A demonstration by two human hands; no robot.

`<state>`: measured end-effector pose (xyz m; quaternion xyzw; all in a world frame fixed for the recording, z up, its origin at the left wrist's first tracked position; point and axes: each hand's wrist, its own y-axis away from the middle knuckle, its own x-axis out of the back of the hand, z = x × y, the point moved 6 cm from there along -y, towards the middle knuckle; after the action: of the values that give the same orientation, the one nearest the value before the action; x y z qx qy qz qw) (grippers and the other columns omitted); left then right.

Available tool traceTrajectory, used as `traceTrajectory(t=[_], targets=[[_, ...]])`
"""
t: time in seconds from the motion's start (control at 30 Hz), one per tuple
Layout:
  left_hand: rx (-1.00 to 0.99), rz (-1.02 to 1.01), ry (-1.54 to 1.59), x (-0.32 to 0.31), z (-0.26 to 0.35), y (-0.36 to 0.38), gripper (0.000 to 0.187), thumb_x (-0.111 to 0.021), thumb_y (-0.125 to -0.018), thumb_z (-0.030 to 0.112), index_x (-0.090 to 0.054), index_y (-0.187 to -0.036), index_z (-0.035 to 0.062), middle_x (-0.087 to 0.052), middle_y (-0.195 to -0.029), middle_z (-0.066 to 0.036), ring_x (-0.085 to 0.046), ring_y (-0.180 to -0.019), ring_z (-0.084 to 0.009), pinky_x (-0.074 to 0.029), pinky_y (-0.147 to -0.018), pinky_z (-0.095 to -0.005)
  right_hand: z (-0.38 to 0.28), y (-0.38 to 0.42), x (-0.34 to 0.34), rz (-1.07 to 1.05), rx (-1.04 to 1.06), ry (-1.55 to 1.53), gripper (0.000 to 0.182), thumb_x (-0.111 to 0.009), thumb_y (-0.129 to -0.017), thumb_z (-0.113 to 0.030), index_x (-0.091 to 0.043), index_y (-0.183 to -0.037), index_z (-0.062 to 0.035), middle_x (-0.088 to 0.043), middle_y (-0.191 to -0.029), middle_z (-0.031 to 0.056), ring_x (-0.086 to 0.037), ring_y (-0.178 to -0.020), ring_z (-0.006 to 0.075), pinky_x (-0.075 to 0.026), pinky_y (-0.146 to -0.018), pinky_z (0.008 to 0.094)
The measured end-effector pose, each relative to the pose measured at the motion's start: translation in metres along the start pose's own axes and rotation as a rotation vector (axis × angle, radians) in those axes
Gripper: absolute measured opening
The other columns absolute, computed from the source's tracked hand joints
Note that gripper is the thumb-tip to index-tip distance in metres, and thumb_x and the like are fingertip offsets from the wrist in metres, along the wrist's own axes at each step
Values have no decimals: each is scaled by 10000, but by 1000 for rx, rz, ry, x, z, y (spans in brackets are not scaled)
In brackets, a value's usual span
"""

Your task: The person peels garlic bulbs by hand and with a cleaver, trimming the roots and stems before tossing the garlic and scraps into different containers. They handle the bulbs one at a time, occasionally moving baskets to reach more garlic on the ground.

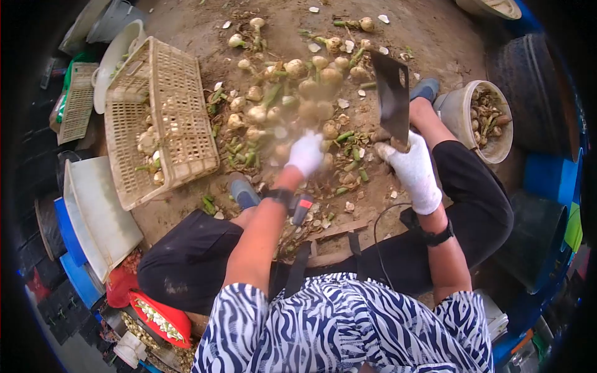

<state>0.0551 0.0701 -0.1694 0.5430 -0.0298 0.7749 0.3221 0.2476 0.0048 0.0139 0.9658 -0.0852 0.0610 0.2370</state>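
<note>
My right hand (413,177), in a white glove, is closed round the handle of a cleaver (393,93). The broad dark blade points away from me, raised over the right side of the bulbs. My left hand (306,154), gloved too, reaches to the near side of the heap; motion smears its fingers, so I cannot see whether they hold anything. Pale round bulbs (295,68) with stubs of green stem lie on the earth floor beyond it, some blurred. Cut green stems (351,166) and white scraps are scattered between my hands.
A plastic crate (180,112) lies tilted at the left with several bulbs inside. The white bucket (448,112) by my right foot holds brownish trimmings. A pale tub (99,211) and red container (165,317) stand at left. A black cable (377,239) runs near my lap.
</note>
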Motion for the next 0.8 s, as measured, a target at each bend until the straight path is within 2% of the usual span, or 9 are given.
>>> traceTrajectory(t=[0.1, 0.17, 0.33, 0.4, 0.43, 0.53, 0.6, 0.73, 0.8], targets=[[-125, -84, -176, -32, 3, -23, 217, -624, -825, 147, -588, -1021, 61, -601, -1028, -193, -644, -891, -362, -528, -736, -459, 15, -13, 2, 21, 140, 68, 240, -644, -815, -36, -640, -1045, 35, -678, -839, 41, -582, -741, 64, -481, -669, 250], [-79, -146, -149, -41, -2, -25, 205, -600, -844, 167, -591, -1021, 63, -606, -1031, -193, -646, -902, -357, -530, -742, -455, 25, -14, -3, -26, -19, 27, 284, -653, -810, -47, -633, -1078, 47, -687, -887, 64, -593, -830, 83, -486, -754, 266], [45, -359, -64, -59, -22, 7, 268, -574, -848, 267, -624, -1011, 60, -649, -1028, -197, -654, -942, -345, -517, -820, -449, 48, -23, -17, -28, 100, 75, 300, -655, -808, -73, -635, -1083, 44, -692, -865, 86, -613, -794, 108, -494, -739, 277], [94, -320, -11, -38, -11, 17, 343, -625, -794, 289, -632, -1041, 51, -655, -1001, -192, -652, -936, -345, -514, -835, -422, 63, -25, -19, -20, 135, 132, 237, -659, -850, -50, -636, -1078, 11, -654, -842, 11, -540, -730, 38, -456, -647, 222], [99, -220, 71, -23, -2, 21, 395, -643, -775, 301, -631, -1079, 50, -657, -1007, -188, -650, -927, -350, -512, -841, -416, 72, -28, -20, -4, 55, 166, 316, -663, -822, -90, -634, -1114, 27, -690, -930, 73, -616, -820, 118, -495, -742, 289], [72, -42, 251, 44, 35, 29, 596, -718, -727, 341, -586, -1227, 45, -646, -1103, -195, -638, -974, -353, -503, -871, -393, 93, -32, -40, -89, 7, -128, 303, -658, -835, -84, -634, -1120, 16, -688, -958, 49, -620, -809, 112, -498, -728, 282], [38, 89, 687, 75, 50, 39, 706, -753, -715, 356, -526, -1307, 45, -611, -1204, -207, -607, -1077, -350, -481, -923, -385, 82, -28, -45, -108, 40, -173, 279, -653, -857, -87, -635, -1116, 17, -683, -965, 36, -620, -822, 100, -501, -725, 267], [-123, 194, 670, 117, 78, 65, 770, -777, -711, 382, -486, -1341, 48, -581, -1260, -213, -571, -1149, -356, -457, -964, -387, 68, -17, -44, -99, -16, -503, 262, -651, -884, -114, -633, -1103, 30, -676, -979, 45, -613, -866, 94, -506, -753, 263], [-57, 147, 361, 133, 92, 70, 766, -797, -695, 378, -502, -1322, 53, -591, -1239, -207, -569, -1149, -354, -443, -984, -388, 61, -16, -42, -97, 71, -540, 267, -641, -890, -129, -634, -1105, 29, -676, -974, 39, -609, -845, 92, -504, -735, 260]])
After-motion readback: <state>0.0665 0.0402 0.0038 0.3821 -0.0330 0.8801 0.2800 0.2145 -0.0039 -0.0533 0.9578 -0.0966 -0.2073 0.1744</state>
